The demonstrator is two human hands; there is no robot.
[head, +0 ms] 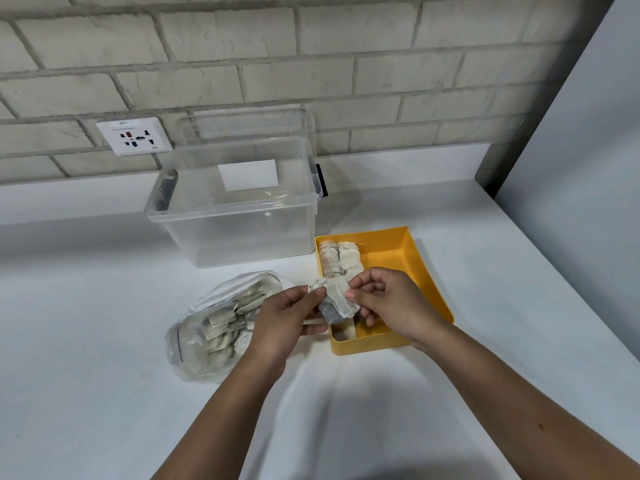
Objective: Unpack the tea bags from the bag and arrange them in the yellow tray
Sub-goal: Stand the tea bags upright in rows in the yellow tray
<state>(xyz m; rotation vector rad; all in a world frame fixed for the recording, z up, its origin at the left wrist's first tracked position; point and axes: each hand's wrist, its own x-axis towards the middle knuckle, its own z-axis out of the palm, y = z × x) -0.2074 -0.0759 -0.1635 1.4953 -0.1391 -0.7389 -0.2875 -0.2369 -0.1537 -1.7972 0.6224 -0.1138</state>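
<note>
both hands' fingers pinch tea bags (337, 297): left hand (284, 317), right hand (388, 303), yellow tray (426, 271) just beyond fingertips

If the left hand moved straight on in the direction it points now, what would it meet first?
The held tea bags, which both the left hand and right hand pinch; beyond them, probably the yellow tray, though depth is unclear.
</note>
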